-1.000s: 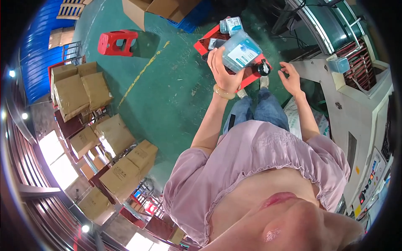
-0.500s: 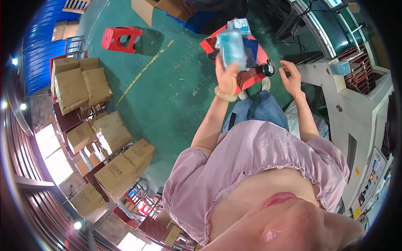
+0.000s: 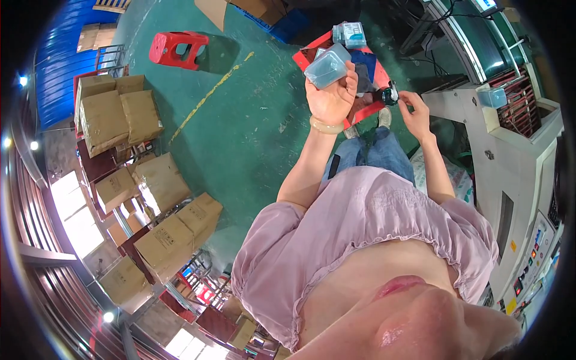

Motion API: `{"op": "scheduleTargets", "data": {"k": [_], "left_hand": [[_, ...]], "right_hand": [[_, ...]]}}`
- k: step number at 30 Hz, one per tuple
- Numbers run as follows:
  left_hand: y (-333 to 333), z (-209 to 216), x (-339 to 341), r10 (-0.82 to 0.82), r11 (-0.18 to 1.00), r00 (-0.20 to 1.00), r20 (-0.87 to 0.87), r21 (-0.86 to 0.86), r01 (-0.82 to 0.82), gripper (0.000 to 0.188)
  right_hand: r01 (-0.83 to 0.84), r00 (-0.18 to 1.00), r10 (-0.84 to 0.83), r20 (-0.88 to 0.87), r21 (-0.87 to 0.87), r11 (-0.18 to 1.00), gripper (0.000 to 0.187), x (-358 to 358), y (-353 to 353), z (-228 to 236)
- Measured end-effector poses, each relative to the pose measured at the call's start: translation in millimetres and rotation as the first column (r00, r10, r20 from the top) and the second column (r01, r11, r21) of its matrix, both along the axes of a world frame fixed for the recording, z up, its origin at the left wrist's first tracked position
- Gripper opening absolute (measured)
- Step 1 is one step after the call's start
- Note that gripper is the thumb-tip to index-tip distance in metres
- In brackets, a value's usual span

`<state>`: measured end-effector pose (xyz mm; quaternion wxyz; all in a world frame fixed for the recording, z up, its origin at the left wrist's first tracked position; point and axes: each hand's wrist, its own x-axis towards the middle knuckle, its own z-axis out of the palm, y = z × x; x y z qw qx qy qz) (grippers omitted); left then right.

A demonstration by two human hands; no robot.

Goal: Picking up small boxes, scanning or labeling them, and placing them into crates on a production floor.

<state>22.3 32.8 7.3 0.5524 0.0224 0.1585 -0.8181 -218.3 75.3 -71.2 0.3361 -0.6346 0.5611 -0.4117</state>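
My left hand (image 3: 332,99) is raised and grips a pale blue clear plastic box (image 3: 326,68), turned end-on toward the camera. A light bangle sits on that wrist. My right hand (image 3: 414,113) is lower and to the right, its fingers pinched on a small black and silver tool (image 3: 388,96). Beyond both hands a red tray (image 3: 377,77) holds a dark cloth, and more pale blue boxes (image 3: 350,33) lie at its far end.
A white machine (image 3: 516,150) with a control panel stands at my right, a small clear box (image 3: 494,96) on top. A red plastic stool (image 3: 179,48) sits on the green floor. Cardboard cartons (image 3: 114,117) are stacked on pallets at the left.
My left hand has turned the plastic box from its broad labelled face to end-on and brought it a little lower. My right hand stays near the tray's edge with the small tool.
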Motion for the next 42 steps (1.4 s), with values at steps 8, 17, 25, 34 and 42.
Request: {"op": "scheduleTargets", "data": {"k": [8, 17, 25, 34, 42], "left_hand": [[6, -6, 1, -0.146, 0.989, 0.957, -0.249, -0.071, 0.133, 0.079], [12, 19, -11, -0.191, 0.964, 0.98, -0.054, -0.198, 0.177, 0.077], [18, 17, -25, 0.413, 0.893, 0.254, 0.875, -0.444, 0.078, 0.073], [19, 4, -21, 0.756, 0.576, -0.619, 0.215, -0.667, 0.472, 0.092], [22, 6, -21, 0.681, 0.731, -0.526, 0.509, -0.508, 0.456, 0.095]], "right_hand": [[-0.016, 0.99, 0.003, 0.139, 0.094, 0.995, 0.021, 19, -5, 9], [-0.132, 0.814, 0.036, 0.58, 0.124, 0.984, 0.029, 49, -30, 52], [-0.224, 0.73, 0.063, 0.681, 0.151, 0.963, 0.054, 47, -18, 75], [-0.206, 0.612, 0.001, 0.791, 0.159, 0.966, 0.071, 46, -20, 88], [-0.021, 0.965, 0.03, 0.261, -0.037, 0.999, 0.07, 58, -11, 124]]}}
